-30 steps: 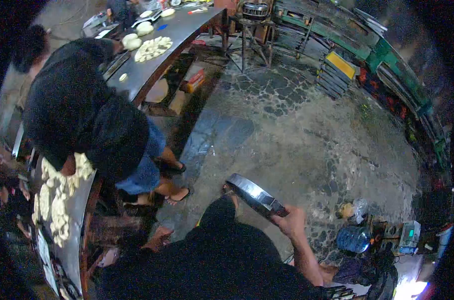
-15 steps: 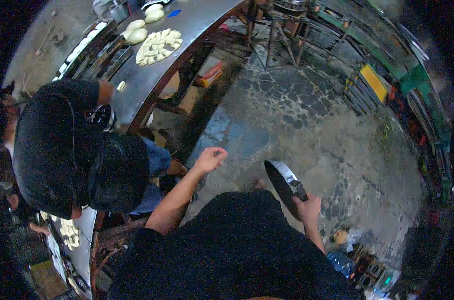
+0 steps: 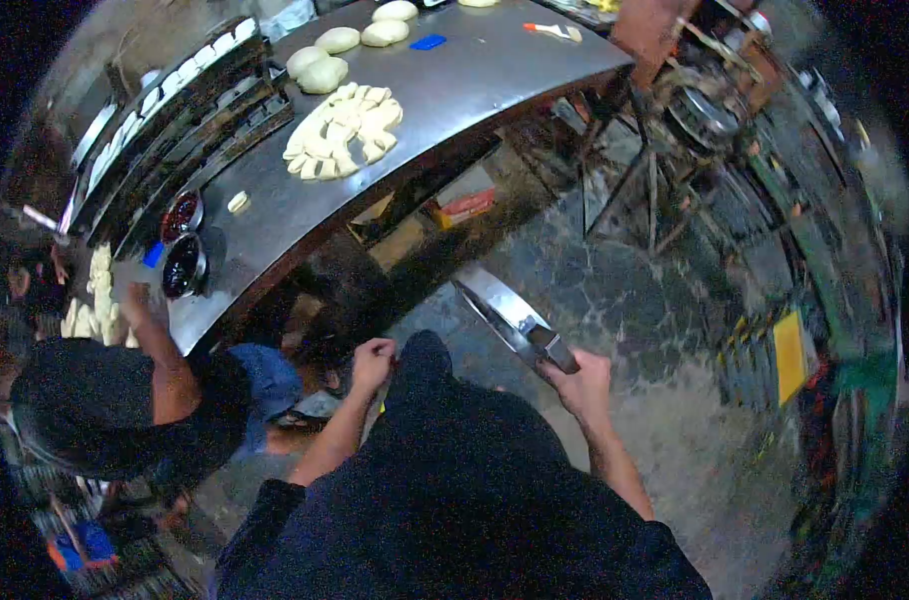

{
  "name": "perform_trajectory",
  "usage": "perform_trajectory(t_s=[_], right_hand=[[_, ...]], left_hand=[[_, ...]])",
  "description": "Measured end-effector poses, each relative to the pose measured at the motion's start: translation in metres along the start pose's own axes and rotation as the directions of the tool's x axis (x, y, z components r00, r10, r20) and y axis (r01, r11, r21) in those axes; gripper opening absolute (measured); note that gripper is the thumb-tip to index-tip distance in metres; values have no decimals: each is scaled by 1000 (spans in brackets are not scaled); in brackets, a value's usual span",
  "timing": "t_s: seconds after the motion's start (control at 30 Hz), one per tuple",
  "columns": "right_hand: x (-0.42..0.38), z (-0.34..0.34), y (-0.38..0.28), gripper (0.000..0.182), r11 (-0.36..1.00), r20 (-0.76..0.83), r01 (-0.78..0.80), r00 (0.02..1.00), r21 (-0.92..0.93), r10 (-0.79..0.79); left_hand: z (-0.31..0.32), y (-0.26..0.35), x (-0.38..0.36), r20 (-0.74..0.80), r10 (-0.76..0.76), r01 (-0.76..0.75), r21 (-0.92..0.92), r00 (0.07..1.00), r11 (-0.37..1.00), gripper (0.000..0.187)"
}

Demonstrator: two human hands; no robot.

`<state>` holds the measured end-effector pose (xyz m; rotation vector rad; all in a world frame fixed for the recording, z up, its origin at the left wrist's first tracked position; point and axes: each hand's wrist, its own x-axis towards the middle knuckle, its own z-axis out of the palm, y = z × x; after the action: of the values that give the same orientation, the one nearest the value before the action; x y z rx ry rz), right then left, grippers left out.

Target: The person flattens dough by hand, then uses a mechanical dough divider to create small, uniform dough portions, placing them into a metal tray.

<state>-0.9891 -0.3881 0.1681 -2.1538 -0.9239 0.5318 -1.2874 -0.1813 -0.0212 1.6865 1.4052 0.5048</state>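
Note:
In the head view my right hand (image 3: 581, 380) is closed around the dark handle of a round metal pan (image 3: 505, 305), which is tilted on edge in front of my body. My left hand (image 3: 374, 362) hangs at the left of my torso, its fingers curled; what they hold, if anything, cannot be made out. Beyond both hands stands a long metal table (image 3: 445, 95). On it lie a pile of cut dough pieces (image 3: 375, 118), several round dough lumps (image 3: 324, 75), a blue scraper (image 3: 429, 42) and a brush (image 3: 553, 31).
A co-worker in dark clothing (image 3: 85, 400) is at the left, arm reaching to the table. Two bowls with dark contents (image 3: 185, 265) sit near that arm. Tray racks (image 3: 175, 130) line the table's far side. A metal stand (image 3: 650, 190) and a yellow panel (image 3: 791, 358) are at the right.
The view has turned and the table now fills more of it. The pan has shifted left and up in my right hand. The co-worker appears lower, with an arm extended.

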Motion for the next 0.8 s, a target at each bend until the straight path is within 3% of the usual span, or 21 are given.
perform_trajectory(t_s=[0.03, 0.1, 0.17, 0.23, 0.27, 0.3, 0.37, 0.4, 0.5, 0.57, 0.63, 0.7, 0.77, 0.8], right_hand=[[43, -13, -8, 28, 989, 18, 121, 992, 87, -123], [127, -32, -31, 23, 992, 62, 122, 990, 29, -123], [210, -45, -60, 19, 940, 59, 203, 972, 276, -227], [295, -53, -81, 16, 914, 57, 305, 942, 269, -331], [328, -63, -114, 18, 936, 95, 255, 954, 244, -285], [365, -61, -127, 18, 934, 85, 264, 953, 241, -291], [436, -66, -158, 17, 935, 97, 328, 934, 137, -342], [472, -62, -169, 18, 916, 60, 352, 927, 195, -369], [564, -52, -186, 17, 868, 107, 125, 974, 480, -199], [631, -45, -194, 17, 764, 266, -221, 962, 606, 66], [689, -16, -187, 22, 610, 344, -367, 925, 702, 161], [739, 3, -169, 20, 504, 442, -469, 879, 726, 181], [791, 29, -140, 22, 443, 503, -547, 834, 710, 225], [812, 36, -128, 30, 637, 387, -438, 893, 634, 228]], left_hand=[[3, 24, 11, -84, 10, -15, -61, 996, 998, 18], [10, 70, 52, -126, -89, 72, -138, 988, 988, 16], [25, 102, 109, -152, -173, 140, -207, 973, 968, 15], [48, 137, 173, -238, -45, -34, -316, 970, 948, 16], [54, 171, 212, -250, -35, -68, -392, 968, 917, 17], [59, 196, 251, -253, -25, -80, -396, 967, 915, 17], [62, 244, 323, -377, 88, -254, -416, 922, 873, 20], [57, 265, 364, -385, 84, -247, -396, 919, 884, 20], [47, 327, 442, -417, -36, -194, -496, 908, 846, 23], [45, 363, 497, -445, -35, -181, -434, 895, 883, 32], [48, 377, 546, -499, -32, -5, -73, 866, 997, 50], [65, 367, 594, -468, -101, 92, -42, 878, 995, 69], [93, 338, 638, -526, -127, 143, -10, 841, 990, 66], [101, 333, 648, -574, -42, 85, 50, 818, 995, 64]])
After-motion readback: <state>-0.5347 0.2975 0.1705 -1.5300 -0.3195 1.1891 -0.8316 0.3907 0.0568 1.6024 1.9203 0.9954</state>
